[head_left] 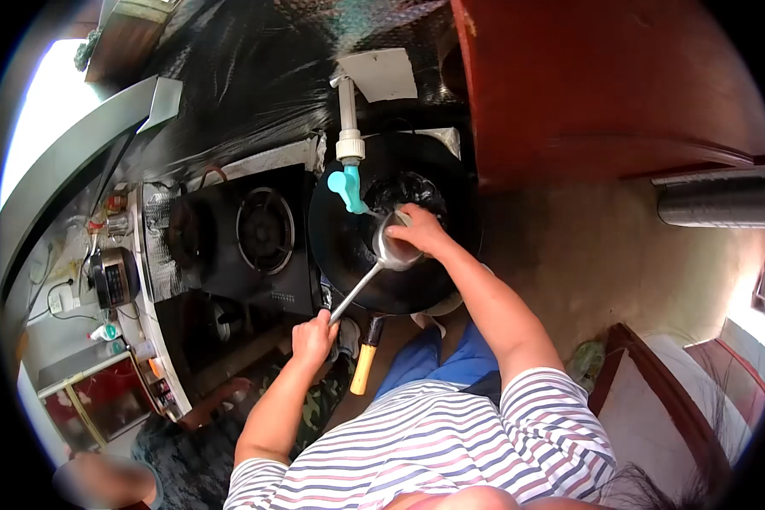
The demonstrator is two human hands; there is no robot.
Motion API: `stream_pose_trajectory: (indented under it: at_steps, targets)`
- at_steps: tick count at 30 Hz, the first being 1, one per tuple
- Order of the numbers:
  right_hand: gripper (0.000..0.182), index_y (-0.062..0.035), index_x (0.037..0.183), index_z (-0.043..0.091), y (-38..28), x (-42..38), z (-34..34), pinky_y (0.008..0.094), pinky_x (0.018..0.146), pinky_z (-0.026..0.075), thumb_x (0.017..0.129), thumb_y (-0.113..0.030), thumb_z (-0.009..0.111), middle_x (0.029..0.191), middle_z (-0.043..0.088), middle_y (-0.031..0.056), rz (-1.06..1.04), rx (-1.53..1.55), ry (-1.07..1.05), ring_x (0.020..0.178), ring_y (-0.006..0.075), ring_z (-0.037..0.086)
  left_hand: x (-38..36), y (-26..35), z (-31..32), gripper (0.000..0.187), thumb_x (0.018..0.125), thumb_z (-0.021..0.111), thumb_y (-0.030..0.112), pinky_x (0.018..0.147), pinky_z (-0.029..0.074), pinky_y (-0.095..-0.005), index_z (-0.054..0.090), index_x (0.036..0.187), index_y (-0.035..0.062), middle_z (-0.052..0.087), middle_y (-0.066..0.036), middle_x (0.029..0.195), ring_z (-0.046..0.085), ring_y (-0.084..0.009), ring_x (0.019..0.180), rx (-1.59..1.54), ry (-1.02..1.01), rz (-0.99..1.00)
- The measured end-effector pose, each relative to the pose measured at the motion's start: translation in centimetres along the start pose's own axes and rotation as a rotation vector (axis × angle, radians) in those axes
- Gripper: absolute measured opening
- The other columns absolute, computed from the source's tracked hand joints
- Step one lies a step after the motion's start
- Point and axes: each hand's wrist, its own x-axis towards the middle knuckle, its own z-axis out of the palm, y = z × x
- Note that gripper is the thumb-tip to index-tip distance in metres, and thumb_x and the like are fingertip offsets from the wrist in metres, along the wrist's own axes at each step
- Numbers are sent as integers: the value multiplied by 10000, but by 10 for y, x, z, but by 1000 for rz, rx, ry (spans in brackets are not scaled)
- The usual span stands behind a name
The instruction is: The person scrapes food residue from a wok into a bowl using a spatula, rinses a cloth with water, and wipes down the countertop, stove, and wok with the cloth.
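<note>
My left hand (314, 338) is closed around the long metal handle of a ladle (359, 291), near its end. The ladle's bowl is tilted over a large black wok (340, 246). At that bowl, my right hand (421, 231) grips the rim with bent fingers, partly inside it; I cannot make out a cloth or sponge. A turquoise tap (348, 189) on a white pipe is just above the ladle, with a thin stream of water coming from its spout. Water glistens in the wok. The wok's yellow wooden handle (365, 367) points toward my body.
A black gas stove (268, 229) stands left of the wok. Further left, a rice cooker (113, 276) sits on a counter. Another person in dark patterned clothing (191, 459) is close at my lower left. A red panel (603, 85) rises at the right.
</note>
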Motion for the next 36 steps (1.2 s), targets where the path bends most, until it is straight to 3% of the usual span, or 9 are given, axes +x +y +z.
stream_pose_trajectory:
  at_steps: [3, 7, 9, 13, 15, 23, 28, 31, 36]
  targets:
    - [224, -46, 921, 630, 0, 7, -5, 395, 742, 472, 775, -207, 576, 843, 641, 179, 58, 58, 51, 834, 334, 615, 2, 4, -7, 249, 783, 621, 266, 540, 455, -460, 481, 755, 63, 592, -154, 628, 590, -350, 599, -22, -25, -26]
    - [173, -37, 876, 613, 11, 18, 0, 441, 727, 458, 809, -170, 526, 868, 625, 201, 80, -328, 181, 844, 362, 597, -5, 4, -6, 246, 783, 621, 262, 552, 456, -464, 479, 772, 62, 592, -158, 628, 592, -355, 613, -29, -61, -56]
    - [186, -45, 893, 631, 15, 19, -8, 348, 674, 481, 779, -190, 606, 777, 645, 147, 74, 3, 321, 740, 253, 635, -7, 1, -7, 236, 784, 618, 251, 567, 460, -458, 479, 786, 61, 598, -156, 639, 596, -355, 628, -13, -86, -88]
    - [230, -48, 870, 641, -25, 4, 1, 318, 654, 470, 739, -237, 641, 767, 647, 120, 243, 309, -220, 663, 196, 600, -1, -8, 1, 253, 769, 633, 276, 549, 448, -463, 477, 758, 77, 570, -155, 594, 581, -357, 597, -25, -42, -79]
    - [155, -73, 829, 637, -18, -1, 29, 377, 664, 477, 767, -209, 595, 721, 626, 127, -401, -55, -7, 709, 297, 611, 2, -3, -2, 244, 770, 631, 269, 549, 449, -461, 481, 751, 78, 572, -152, 596, 581, -354, 595, -64, -21, -31]
    - [137, -50, 813, 535, -1, 17, 39, 491, 637, 462, 818, -181, 497, 735, 624, 173, -136, -447, 297, 667, 386, 595, -5, 3, -6, 230, 759, 644, 239, 555, 464, -439, 503, 790, 60, 598, -140, 626, 595, -339, 605, -50, -46, -28]
    - [175, -50, 872, 502, -4, -2, 51, 496, 620, 453, 793, -204, 520, 764, 607, 210, -353, -436, 238, 675, 394, 591, 2, 1, -8, 239, 768, 636, 267, 562, 458, -451, 503, 772, 69, 587, -143, 610, 592, -342, 607, -83, -44, -70]
    - [175, -38, 867, 516, 3, 19, 32, 496, 638, 467, 813, -202, 494, 798, 624, 193, -64, -515, 186, 703, 389, 601, -6, 0, -5, 241, 776, 629, 272, 563, 458, -452, 499, 771, 69, 587, -146, 610, 592, -342, 609, -71, -39, -63]
    - [148, -52, 876, 525, -32, -9, 54, 505, 686, 455, 824, -165, 445, 806, 622, 212, -276, -357, 69, 759, 411, 594, -2, 2, -4, 233, 789, 622, 264, 553, 461, -441, 497, 767, 68, 587, -145, 602, 592, -341, 603, -97, -8, -81]
